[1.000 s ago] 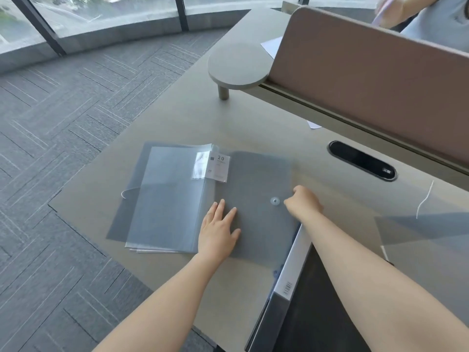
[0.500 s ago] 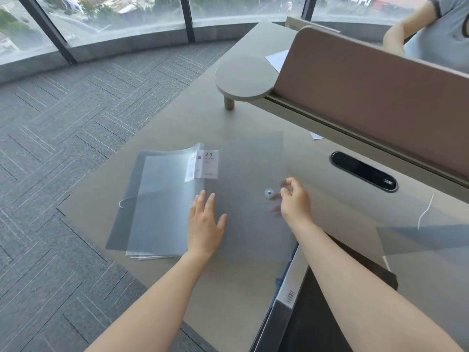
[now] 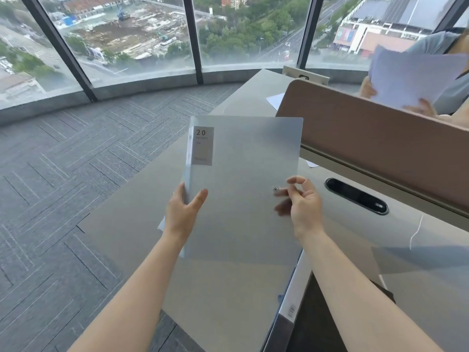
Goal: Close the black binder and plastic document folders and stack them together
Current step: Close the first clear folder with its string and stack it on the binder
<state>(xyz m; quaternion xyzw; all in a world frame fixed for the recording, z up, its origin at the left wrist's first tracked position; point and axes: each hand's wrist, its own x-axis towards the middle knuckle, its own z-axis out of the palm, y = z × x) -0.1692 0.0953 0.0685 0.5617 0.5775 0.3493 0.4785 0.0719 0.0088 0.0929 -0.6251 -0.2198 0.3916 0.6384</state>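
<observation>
Head view: we look down over a grey counter point(image 3: 132, 232) by tall windows.
Plastic folder point(image 3: 243, 199): frosted, closed, labelled "20 pockets", lifted above the counter and tilted toward us.
Left hand point(image 3: 182, 214): we grip the folder's spine edge, thumb in front, fingers curled behind.
Right hand point(image 3: 303, 201): fingers pinch the folder's right edge beside its snap button point(image 3: 275, 189).
Black binder point(image 3: 330, 318): flat on the counter, below the folder's right corner.

There are two plastic folders: one frosted folder point(image 3: 243, 199) held up, one more folder point(image 3: 431, 270) on the tabletop point(image 3: 121, 232). One black binder point(image 3: 317, 323). Two hands: left hand point(image 3: 181, 213), right hand point(image 3: 303, 203).
</observation>
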